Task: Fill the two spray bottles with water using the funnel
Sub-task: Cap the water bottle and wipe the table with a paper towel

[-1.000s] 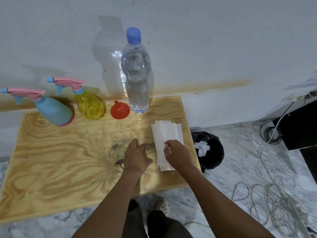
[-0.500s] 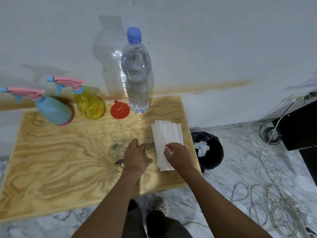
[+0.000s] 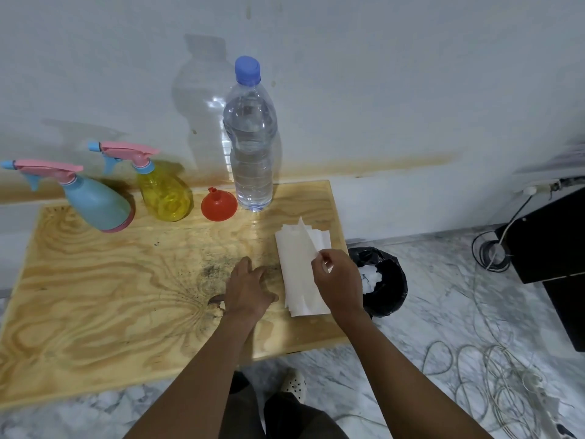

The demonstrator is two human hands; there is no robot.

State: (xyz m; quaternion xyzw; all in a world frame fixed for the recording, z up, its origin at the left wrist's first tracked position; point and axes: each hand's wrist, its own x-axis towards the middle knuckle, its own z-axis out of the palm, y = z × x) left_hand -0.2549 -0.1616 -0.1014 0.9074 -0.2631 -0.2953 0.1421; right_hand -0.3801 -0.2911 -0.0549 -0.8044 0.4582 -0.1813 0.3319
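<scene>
A blue spray bottle (image 3: 95, 205) and a yellow spray bottle (image 3: 164, 194), both with pink triggers, stand at the back left of the wooden table (image 3: 95, 296). An orange funnel (image 3: 219, 205) sits mouth down beside them. A tall clear water bottle (image 3: 251, 147) with a blue cap stands to its right. My right hand (image 3: 337, 282) pinches the top sheet of a stack of white tissues (image 3: 299, 264) and lifts its edge. My left hand (image 3: 247, 289) rests flat on the table next to the stack.
A black bin (image 3: 387, 288) lined with a bag and holding crumpled tissue stands on the marble floor by the table's right edge. Loose cables (image 3: 481, 375) lie on the floor at the right, near a black box (image 3: 550, 242). The wall runs directly behind the table.
My right hand has raised the top tissue, so its far end now stands up off the stack. My left hand stays in place.
</scene>
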